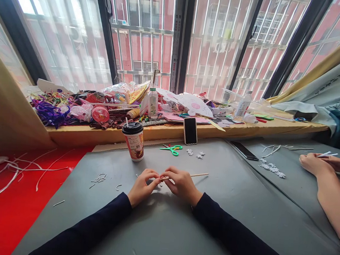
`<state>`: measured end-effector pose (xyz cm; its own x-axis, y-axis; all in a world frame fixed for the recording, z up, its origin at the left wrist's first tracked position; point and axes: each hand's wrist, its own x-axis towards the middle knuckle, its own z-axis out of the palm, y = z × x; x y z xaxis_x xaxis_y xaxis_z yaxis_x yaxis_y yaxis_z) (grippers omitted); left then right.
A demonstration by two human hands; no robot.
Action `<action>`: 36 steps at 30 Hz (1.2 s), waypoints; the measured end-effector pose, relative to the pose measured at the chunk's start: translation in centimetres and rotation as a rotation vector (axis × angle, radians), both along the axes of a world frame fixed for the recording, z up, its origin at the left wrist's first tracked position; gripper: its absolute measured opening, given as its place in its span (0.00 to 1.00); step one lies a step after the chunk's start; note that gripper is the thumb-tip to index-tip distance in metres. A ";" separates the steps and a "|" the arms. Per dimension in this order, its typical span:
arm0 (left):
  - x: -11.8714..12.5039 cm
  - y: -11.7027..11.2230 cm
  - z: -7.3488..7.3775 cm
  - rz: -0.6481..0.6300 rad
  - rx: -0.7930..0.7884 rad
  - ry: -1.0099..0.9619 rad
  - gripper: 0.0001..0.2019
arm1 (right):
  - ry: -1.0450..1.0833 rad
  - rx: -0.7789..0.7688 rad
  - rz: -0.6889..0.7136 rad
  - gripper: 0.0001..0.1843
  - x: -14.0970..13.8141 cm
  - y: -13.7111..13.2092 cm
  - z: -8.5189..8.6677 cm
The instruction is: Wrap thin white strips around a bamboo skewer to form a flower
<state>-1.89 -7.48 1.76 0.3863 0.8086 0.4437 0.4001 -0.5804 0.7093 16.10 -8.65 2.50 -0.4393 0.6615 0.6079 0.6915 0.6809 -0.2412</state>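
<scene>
My right hand [182, 186] grips a thin wooden stick [200, 175], whose long end sticks out to the right. Opposite it, my left hand [143, 186] is closed in a pinch at the stick's near tip. A bit of white pipe cleaner [161, 184] shows between the fingertips of both hands; most of it is hidden. Left of my hands lie a small pile of cut white pipe cleaner pieces [99, 179] and one curved piece [118, 187]. Beyond the hands are green scissors [173, 149] and small white fluffy flower shapes [200, 155].
A paper cup [133, 142] with a black lid stands behind my left hand. One phone [190, 131] leans against the cluttered sill [157, 132]; another phone [244, 150] lies flat. At right, another person's hands [317, 163] hold white strips. Long white pipe cleaners [16, 165] lie on red cloth.
</scene>
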 end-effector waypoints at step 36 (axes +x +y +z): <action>-0.2 0.1 0.0 -0.043 -0.062 -0.005 0.11 | 0.153 -0.164 0.012 0.06 -0.3 -0.2 0.5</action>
<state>-2.10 -7.36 1.78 0.4190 0.8175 0.3951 0.3721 -0.5515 0.7466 15.77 -8.86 2.98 -0.3583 0.7522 0.5530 0.6309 0.6317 -0.4505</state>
